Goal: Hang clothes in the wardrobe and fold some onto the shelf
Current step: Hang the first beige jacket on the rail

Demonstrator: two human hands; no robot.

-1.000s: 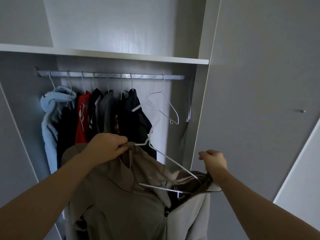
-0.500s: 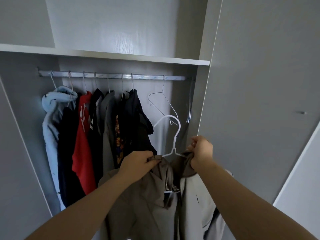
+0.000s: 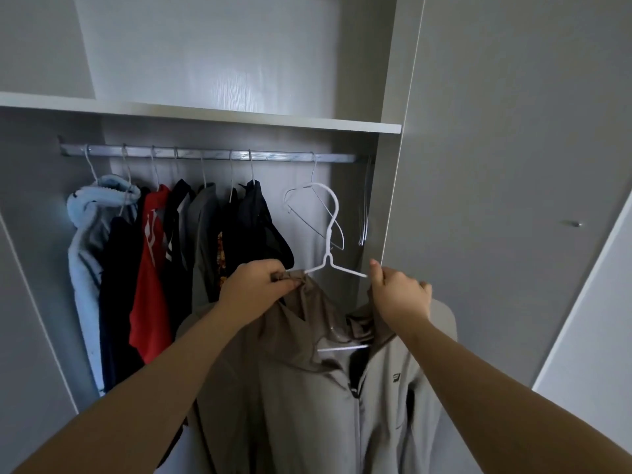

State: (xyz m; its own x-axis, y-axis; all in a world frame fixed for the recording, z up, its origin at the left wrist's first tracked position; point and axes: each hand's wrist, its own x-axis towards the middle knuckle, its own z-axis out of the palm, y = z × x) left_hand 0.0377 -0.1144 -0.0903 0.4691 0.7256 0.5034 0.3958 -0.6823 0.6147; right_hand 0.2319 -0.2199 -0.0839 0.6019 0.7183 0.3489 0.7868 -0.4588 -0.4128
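1. Holding a beige jacket [image 3: 307, 388] up in front of the open wardrobe, below the rail [image 3: 212, 155], half draped on a white hanger [image 3: 329, 244] and not yet hung.
2. Bunching the collar on one side with the left hand [image 3: 260, 285], fingers curled tight round the cloth.
3. Pinching the hanger's other arm with the right hand [image 3: 400, 295], thumb up, fingers curled. Cannot tell about cloth in that same grip.
4. Risk of dropping the jacket: with the right shoulder bunched below the wire rather than seated over it, apt to slide off once released.
5. Risk of snagging the raised hook on the empty hanger [image 3: 314, 169] seen right behind it, tangling both or knocking one off the rail.
6. Risk of crowding the hung clothes [image 3: 150, 268] by aiming too far left.
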